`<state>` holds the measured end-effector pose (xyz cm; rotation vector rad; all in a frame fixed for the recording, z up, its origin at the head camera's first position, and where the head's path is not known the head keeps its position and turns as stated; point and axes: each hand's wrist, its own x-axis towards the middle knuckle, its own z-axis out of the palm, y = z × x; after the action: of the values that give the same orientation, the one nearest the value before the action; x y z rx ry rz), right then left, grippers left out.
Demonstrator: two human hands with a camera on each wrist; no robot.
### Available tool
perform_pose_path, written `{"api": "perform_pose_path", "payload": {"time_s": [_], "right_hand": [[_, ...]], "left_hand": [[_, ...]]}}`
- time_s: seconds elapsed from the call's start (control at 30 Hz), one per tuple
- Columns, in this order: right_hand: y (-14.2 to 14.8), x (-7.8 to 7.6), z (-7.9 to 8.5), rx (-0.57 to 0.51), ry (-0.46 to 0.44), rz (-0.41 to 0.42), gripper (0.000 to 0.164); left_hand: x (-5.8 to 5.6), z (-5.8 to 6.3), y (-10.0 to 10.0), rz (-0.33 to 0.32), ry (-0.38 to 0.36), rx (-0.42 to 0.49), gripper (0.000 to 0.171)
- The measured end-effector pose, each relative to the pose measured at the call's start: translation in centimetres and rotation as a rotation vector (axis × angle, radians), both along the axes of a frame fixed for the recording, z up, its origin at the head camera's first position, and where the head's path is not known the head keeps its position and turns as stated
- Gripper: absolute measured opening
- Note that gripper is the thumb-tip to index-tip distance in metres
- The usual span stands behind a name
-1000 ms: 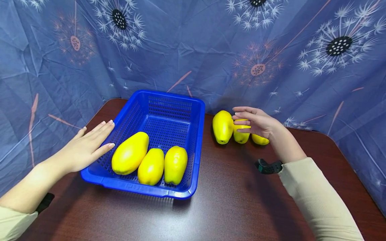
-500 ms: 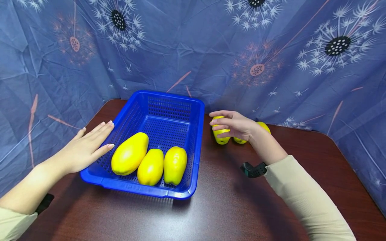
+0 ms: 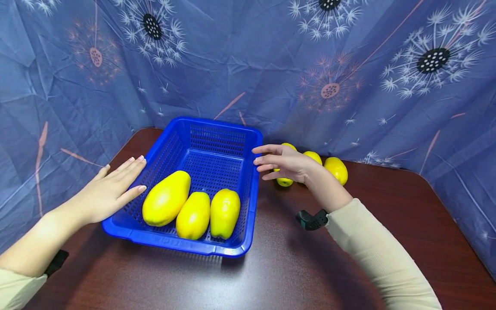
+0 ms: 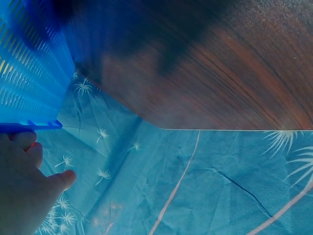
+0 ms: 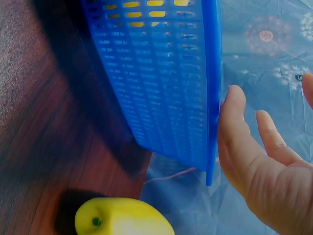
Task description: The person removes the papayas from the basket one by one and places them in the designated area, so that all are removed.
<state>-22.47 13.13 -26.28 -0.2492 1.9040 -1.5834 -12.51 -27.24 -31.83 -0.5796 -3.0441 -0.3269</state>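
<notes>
Fingers straight, gripping nothing, the left hand (image 3: 110, 191) lay along one rim of the blue basket (image 3: 174, 245); the right hand (image 3: 288, 163), fingers parted, empty, stood by the opposite rim, contact unclear. The basket, on the table (image 3: 279, 267), seemed light, stiff, best held under both rims.

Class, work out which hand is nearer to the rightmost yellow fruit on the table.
Right. The right hand, nothing in its grip, is left of that yellow fruit; the left hand is across the basket, at its left rim.
</notes>
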Motion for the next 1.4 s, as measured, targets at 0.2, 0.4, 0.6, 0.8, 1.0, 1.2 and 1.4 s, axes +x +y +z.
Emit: {"api": "perform_pose_path", "payload": {"time_s": [0.2, 0.4, 0.6, 0.8, 1.0, 1.2, 1.4], "right_hand": [[-1.0, 0.1, 0.2, -0.026, -0.013, 0.044, 0.051], [-2.5, -0.1, 0.3, -0.014, -0.018, 0.064, 0.049], [-4.1, -0.3, 0.0, 0.028, 0.008, 0.119, 0.048], [-5.6, -0.5, -0.4, 0.07, 0.03, 0.211, 0.049], [-7.3, -0.3, -1.0, 0.234, 0.07, 0.288, 0.049], [-8.4, 0.0, -1.6, 0.39, 0.147, 0.379, 0.051], [-9.1, 0.1, -2.3, 0.549, 0.292, 0.503, 0.05]], "left_hand": [[0.0, 0.0, -0.1, -0.003, 0.004, -0.004, 0.067], [0.0, -0.1, -0.1, -0.006, 0.007, 0.0, 0.067], [0.0, -0.2, -0.1, -0.001, 0.005, -0.005, 0.067], [0.0, -0.2, -0.1, -0.001, 0.003, -0.006, 0.067], [-0.1, -0.1, 0.0, 0.006, -0.004, 0.003, 0.067], [-0.1, -0.1, 0.0, -0.003, 0.001, -0.006, 0.067], [-0.2, 0.0, 0.0, 0.002, -0.006, -0.008, 0.067]]}}
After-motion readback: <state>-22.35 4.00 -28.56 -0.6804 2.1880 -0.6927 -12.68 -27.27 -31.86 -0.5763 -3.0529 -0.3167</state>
